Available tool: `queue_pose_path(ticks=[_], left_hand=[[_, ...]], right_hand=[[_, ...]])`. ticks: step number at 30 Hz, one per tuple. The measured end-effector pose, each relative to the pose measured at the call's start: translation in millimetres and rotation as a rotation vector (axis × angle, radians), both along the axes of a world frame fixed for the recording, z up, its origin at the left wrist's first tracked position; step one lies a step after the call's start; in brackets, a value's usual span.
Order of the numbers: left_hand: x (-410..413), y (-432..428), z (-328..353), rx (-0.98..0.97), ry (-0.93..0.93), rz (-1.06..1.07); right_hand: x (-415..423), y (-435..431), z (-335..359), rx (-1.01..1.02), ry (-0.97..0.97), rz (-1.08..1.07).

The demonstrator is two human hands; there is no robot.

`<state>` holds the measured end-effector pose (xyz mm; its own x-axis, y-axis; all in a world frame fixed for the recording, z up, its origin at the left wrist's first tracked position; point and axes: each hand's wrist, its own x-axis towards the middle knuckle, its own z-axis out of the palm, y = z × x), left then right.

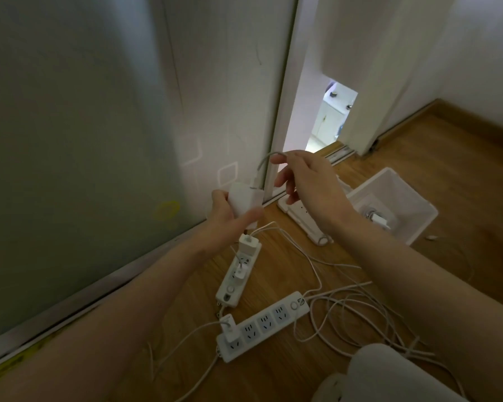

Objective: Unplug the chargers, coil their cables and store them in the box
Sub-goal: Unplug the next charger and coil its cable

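The left hand (230, 216) grips the charger (241, 200), the right hand (308, 182) pinches its cable (262, 161) at one o'clock, nearer the box (414, 192) at three o'clock.

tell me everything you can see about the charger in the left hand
The charger is a white block with rounded corners, smooth plastic by its look, slightly blurred. The left hand grips it in the air above a power strip on the wooden floor, so it is unplugged. A thin white cable leaves its upper end and arcs up to the right hand, which pinches it.
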<state>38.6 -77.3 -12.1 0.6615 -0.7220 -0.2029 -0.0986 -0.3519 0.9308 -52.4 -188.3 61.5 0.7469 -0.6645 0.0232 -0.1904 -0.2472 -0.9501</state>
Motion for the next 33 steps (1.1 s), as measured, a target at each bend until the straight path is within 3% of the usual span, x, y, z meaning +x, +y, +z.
queue_pose_path(ticks=[4,10,19,24,28,30,33], left_hand=[[1.6,-10.1,-0.1,-0.022,0.082,0.108],[7.8,-19.9,15.8,-0.286,0.549,0.211],[2.7,-22.0,18.5,-0.342,0.639,0.078],[1.4,-18.7,13.4,-0.331,0.632,-0.148],[6.5,-10.8,16.9,-0.337,0.541,-0.279],[10.9,-0.3,25.7,-0.207,0.368,-0.364],[21.2,14.8,26.2,0.162,-0.011,-0.582]], right_hand=[[-5.3,17.7,-10.6,0.004,0.040,0.101],[-23.6,38.2,-51.3,-0.324,0.243,0.409],[-24.2,12.3,-66.0,-0.561,0.320,0.391],[-29.1,-2.4,-71.4,-0.676,0.411,0.429],[-34.4,-18.8,-73.6,-0.616,0.468,0.454],[-39.6,-35.6,-75.3,-0.571,0.514,0.412],[-49.4,-59.8,-70.7,-0.506,0.522,0.311]])
